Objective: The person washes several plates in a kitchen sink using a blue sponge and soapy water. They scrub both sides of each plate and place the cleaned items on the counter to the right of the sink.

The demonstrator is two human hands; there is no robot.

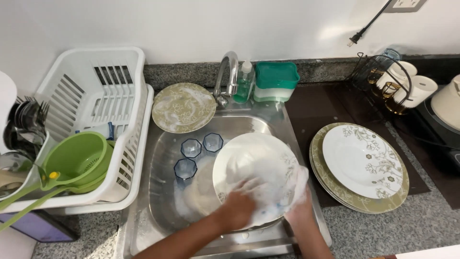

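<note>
Speckled grey granite desk (pixel 383 230) across the lower frame, backed by a plain white wall (pixel 191 24) along the top, with a loose black plug (pixel 355 38) dangling at upper right below a wall socket (pixel 407 5). Stainless steel sink (pixel 160 192) sunk into the middle, chrome tap (pixel 229 72) at its back edge, a green soap bottle (pixel 245 81) and a teal sponge holder (pixel 275 81) just beside the tap. Soapy white plate (pixel 256 168) held tilted over the sink at lower centre: right hand (pixel 299 206) closed on its right rim, left hand (pixel 237 208) pressed on its sudsy face, a bit of blue showing under the foam by the fingers, kind impossible to tell. Three blue-tinted glasses (pixel 191 148) standing in the basin left of that plate. Lathered olive-patterned plate (pixel 183 107) lying on the sink's upper left corner. Stack of floral plates (pixel 359 165) at right on a dark mat (pixel 330 103). White dish rack (pixel 96 86) at left, holding a green colander (pixel 76 160), cutlery (pixel 26 120) at the far left edge. Wire stand with white mugs (pixel 407 86) at upper right.
</note>
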